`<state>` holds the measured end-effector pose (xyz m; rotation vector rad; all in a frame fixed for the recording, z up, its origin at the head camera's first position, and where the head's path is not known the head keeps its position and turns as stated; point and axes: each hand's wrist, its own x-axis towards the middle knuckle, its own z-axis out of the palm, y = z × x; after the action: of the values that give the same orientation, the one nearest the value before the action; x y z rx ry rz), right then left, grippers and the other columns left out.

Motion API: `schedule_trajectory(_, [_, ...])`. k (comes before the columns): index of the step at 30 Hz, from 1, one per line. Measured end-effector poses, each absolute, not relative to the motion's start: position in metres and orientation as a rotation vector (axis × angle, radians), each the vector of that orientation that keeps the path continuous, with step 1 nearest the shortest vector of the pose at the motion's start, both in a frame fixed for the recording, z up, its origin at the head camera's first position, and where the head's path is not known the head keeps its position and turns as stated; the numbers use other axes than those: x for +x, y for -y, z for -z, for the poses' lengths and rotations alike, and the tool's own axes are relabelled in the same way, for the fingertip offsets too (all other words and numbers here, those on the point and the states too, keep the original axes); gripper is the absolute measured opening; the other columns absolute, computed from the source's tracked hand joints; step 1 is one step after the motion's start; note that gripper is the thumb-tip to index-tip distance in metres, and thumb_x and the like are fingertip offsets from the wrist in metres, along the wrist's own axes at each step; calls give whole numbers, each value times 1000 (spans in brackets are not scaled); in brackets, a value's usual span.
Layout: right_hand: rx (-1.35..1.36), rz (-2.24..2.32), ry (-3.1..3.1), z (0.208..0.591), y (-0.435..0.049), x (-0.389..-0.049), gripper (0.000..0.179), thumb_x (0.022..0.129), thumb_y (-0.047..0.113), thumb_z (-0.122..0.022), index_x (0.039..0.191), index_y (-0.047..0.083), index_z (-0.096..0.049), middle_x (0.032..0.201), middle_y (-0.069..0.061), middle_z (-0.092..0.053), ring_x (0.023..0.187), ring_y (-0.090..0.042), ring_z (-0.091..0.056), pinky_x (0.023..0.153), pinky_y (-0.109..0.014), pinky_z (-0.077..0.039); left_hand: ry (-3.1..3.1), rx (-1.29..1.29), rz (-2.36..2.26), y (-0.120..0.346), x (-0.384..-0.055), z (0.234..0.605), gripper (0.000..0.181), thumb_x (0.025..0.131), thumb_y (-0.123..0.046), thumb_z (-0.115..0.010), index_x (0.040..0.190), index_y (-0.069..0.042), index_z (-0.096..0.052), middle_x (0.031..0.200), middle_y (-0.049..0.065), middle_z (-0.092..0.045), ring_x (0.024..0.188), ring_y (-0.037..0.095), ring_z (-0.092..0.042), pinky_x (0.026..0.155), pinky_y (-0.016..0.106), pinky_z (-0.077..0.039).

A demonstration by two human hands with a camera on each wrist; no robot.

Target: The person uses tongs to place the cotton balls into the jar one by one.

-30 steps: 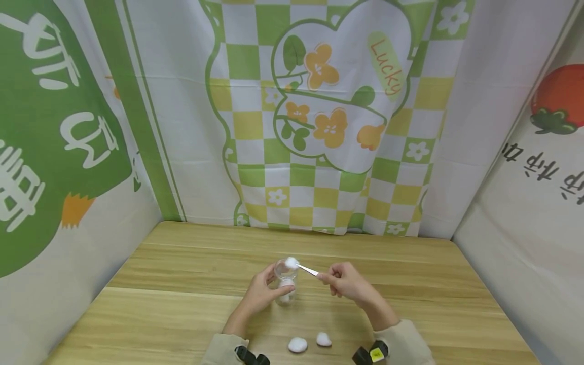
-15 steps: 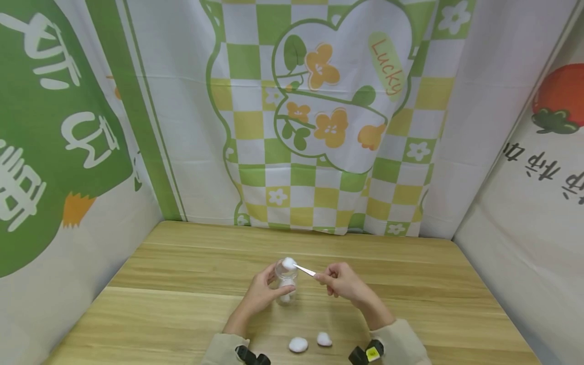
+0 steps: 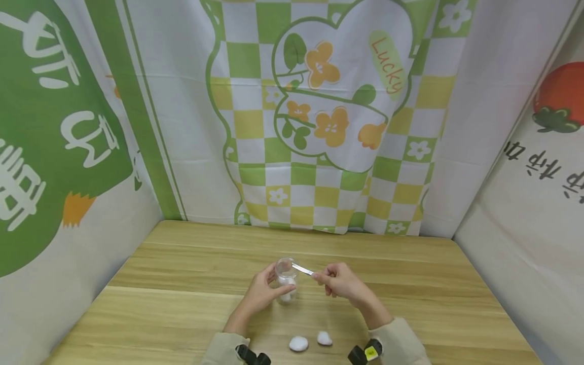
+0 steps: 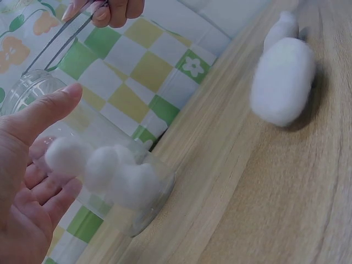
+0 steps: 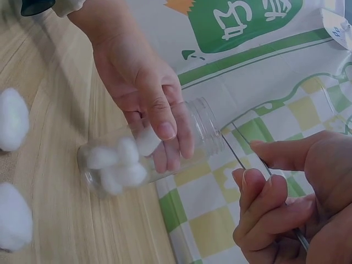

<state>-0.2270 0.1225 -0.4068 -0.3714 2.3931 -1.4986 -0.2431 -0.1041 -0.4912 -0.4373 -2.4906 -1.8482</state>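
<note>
**Tweezers [image 3: 303, 269] at the mouth of the jar [image 5: 209, 124], cotton inside**

We have the left hand [image 3: 264, 293] gripping the jar, thumb on one side, fingers on the other; the right hand [image 3: 343, 281] pinches the tweezers to the right of the jar. Tips sit slightly apart, nothing visible between them. The jar seems upright on the table [image 3: 182, 284]; cotton balls [image 4: 107, 168] lie in its lower part, two loose cotton balls [image 3: 298, 344] on the person's side of the jar.

Risks, as we judge: the tips could snag the jar's rim if the right hand pulls off sideways, and the jar could topple if the left grip slackens. A sleeve [image 3: 403, 344] swinging back could brush the loose pair (light stuff, probably rolls easily).

Views: both wrist views show the gap between the tips; the head view doesn't, cleanly. The right wrist gives us about five lumps in the jar, one partly behind fingers. Only the head view sets the loose pair against both sleeves. Whether the tips touch glass, we can't tell.
</note>
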Motion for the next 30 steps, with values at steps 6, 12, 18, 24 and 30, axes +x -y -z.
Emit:
schedule_trajectory(6, [-363, 1494, -2385, 405, -123, -226, 31, 96, 23, -59, 81, -5, -57, 55, 5, -46, 49, -7, -41, 45, -15, -36, 2493, -433, 1858, 104, -243, 490, 74, 80, -25, -79, 142, -3, -44, 142, 19, -54, 134, 39, -49, 116, 55, -38])
schedule_trajectory(12, [-347, 1500, -2372, 407, -125, -226, 30, 95, 22, -60, 80, -4, -58, 55, 5, -48, 48, -6, -42, 45, -14, -36, 2488, -440, 1864, 104, -242, 489, 73, 80, -25, -79, 141, -4, -44, 142, 18, -53, 135, 39, -48, 116, 55, -37])
schedule_trajectory(18, [-337, 1517, -2359, 408, -128, -225, 27, 95, 22, -60, 77, 1, -57, 55, 4, -49, 49, -6, -42, 46, -14, -36, 2484, -445, 1868, 104, -242, 489, 73, 80, -24, -78, 141, -4, -44, 143, 19, -53, 135, 40, -47, 116, 56, -36])
schedule_trajectory(24, [-330, 1519, -2347, 408, -133, -222, 29, 95, 21, -59, 79, -3, -56, 55, 5, -48, 48, -5, -40, 45, -14, -34, 2493, -451, 1855, 104, -242, 490, 73, 80, -24, -78, 142, -3, -44, 143, 20, -52, 135, 40, -47, 116, 56, -36])
schedule_trajectory(30, [-340, 1521, -2334, 408, -137, -219, 31, 95, 21, -59, 80, -5, -56, 55, 5, -48, 48, -4, -40, 45, -13, -33, 2496, -462, 1856, 105, -242, 490, 74, 81, -25, -78, 142, -2, -42, 143, 20, -52, 135, 41, -46, 116, 57, -36])
